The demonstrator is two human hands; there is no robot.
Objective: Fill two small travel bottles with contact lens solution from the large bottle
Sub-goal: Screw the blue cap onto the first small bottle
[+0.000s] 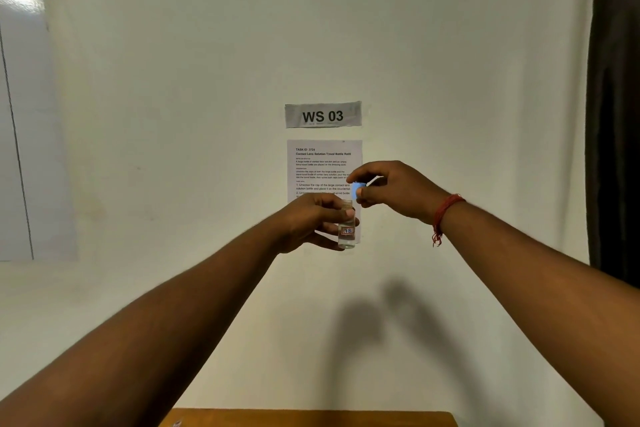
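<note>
left hand [313,218] grips a clear travel bottle [347,229] that looks filled, right hand [391,189] pinches its blue cap [356,188] just above, so probably capping; second bottle not in view

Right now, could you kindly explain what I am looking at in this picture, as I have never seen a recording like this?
There is no machine here: a person wears a camera on the head, so the one picture looks forward along both bare arms. The left hand grips a small clear travel bottle with a little label, held up in the air. The right hand pinches a small blue cap just above the bottle's open neck. Behind them, on the wall, hang a sign reading WS 03 and a printed task sheet. Only the edge of a wooden table shows at the bottom; what lies on it is mostly out of view.
</note>
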